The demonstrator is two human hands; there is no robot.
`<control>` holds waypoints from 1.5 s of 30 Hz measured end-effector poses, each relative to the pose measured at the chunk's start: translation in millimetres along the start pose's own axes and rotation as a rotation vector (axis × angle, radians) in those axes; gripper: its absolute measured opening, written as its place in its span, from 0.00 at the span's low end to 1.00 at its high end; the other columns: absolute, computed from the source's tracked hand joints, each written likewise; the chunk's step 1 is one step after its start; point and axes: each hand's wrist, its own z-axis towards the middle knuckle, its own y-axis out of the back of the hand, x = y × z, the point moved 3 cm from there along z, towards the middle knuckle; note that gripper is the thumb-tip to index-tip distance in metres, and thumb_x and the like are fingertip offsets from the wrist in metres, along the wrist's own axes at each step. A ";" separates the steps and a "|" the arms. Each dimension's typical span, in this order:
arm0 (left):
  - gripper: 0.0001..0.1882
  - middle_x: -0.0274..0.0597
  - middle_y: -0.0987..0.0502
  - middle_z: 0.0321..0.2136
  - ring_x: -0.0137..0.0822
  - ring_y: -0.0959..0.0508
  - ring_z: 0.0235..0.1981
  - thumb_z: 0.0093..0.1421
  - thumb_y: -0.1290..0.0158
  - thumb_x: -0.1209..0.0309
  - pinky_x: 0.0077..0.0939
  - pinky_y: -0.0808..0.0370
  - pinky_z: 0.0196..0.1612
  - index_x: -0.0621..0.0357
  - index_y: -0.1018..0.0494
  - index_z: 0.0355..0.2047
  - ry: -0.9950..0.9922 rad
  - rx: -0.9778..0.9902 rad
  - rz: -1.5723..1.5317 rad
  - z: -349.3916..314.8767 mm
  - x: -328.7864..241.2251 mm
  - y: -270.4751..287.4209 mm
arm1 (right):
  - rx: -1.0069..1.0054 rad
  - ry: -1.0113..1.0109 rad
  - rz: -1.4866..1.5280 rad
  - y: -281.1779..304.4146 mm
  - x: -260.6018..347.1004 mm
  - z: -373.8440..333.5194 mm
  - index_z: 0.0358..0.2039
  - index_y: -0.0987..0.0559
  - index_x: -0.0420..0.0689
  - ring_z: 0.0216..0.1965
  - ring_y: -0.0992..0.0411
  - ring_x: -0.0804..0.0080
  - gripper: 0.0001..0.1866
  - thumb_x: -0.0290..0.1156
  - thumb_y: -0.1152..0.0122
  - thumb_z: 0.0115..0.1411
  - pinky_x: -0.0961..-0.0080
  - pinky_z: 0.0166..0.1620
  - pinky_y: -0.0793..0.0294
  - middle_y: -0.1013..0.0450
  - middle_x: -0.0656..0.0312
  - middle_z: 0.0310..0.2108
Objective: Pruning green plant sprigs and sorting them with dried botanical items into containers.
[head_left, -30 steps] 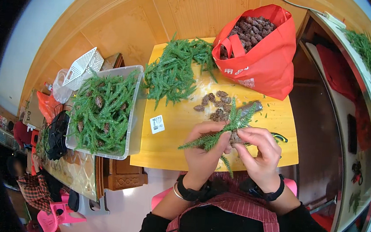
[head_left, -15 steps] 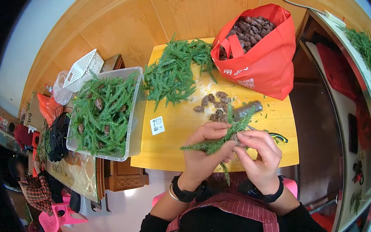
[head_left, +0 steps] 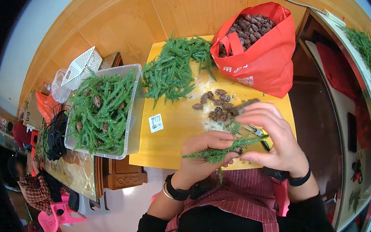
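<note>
My left hand (head_left: pixel 200 147) is closed on an artificial pine sprig (head_left: pixel 217 154), above the front edge of the yellow table (head_left: pixel 165 147). A small brown pine cone (head_left: pixel 237 150) shows at the sprig's right end, partly hidden. My right hand (head_left: pixel 281 139) is open to the right of it, fingers spread apart, the thumb close to the cone. Beneath the right hand's fingers lie pliers (head_left: pixel 257 131) with dark and green handles. Beyond the hands is a small heap of loose pine cones (head_left: pixel 219 104), beside a long dark bundle (head_left: pixel 245 106) that the right fingers partly cover.
A clear plastic bin (head_left: pixel 136 112) of sprigs with cones stands at left. Loose green sprigs (head_left: pixel 169 71) pile at the table's back, next to a red bag (head_left: pixel 263 63) full of cones. A white label (head_left: pixel 155 123) lies flat. Shelving (head_left: pixel 324 127) borders the right; another person (head_left: pixel 35 193) sits far left.
My right hand has come off the sprig, opened and moved right and up, over the pliers and dark bundle. My left hand keeps the sprig, slightly lower.
</note>
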 end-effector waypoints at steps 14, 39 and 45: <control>0.13 0.47 0.23 0.30 0.37 0.22 0.32 0.40 0.37 0.79 0.26 0.25 0.34 0.59 0.27 0.27 -0.025 0.065 0.073 3.8 -0.2 3.1 | 0.171 -0.389 0.713 -19.5 -22.8 -7.4 0.30 0.25 0.40 0.39 0.33 0.69 0.13 0.32 0.34 0.45 0.73 0.46 0.37 0.30 0.61 0.32; 0.16 0.45 0.25 0.32 0.37 0.25 0.34 0.41 0.37 0.79 0.26 0.29 0.38 0.60 0.31 0.30 -0.107 0.068 0.350 9.3 -2.4 -11.6 | -0.032 -0.192 0.217 -11.9 -14.2 -9.1 0.21 0.27 0.43 0.42 0.34 0.62 0.07 0.27 0.37 0.43 0.67 0.48 0.38 0.29 0.63 0.28; 0.17 0.46 0.25 0.34 0.38 0.25 0.35 0.41 0.38 0.80 0.26 0.28 0.37 0.60 0.32 0.32 -0.082 0.029 0.328 4.4 3.2 -13.9 | -0.054 -0.205 0.166 -13.1 -13.5 -11.1 0.22 0.27 0.43 0.42 0.34 0.62 0.06 0.26 0.38 0.44 0.67 0.48 0.38 0.29 0.63 0.28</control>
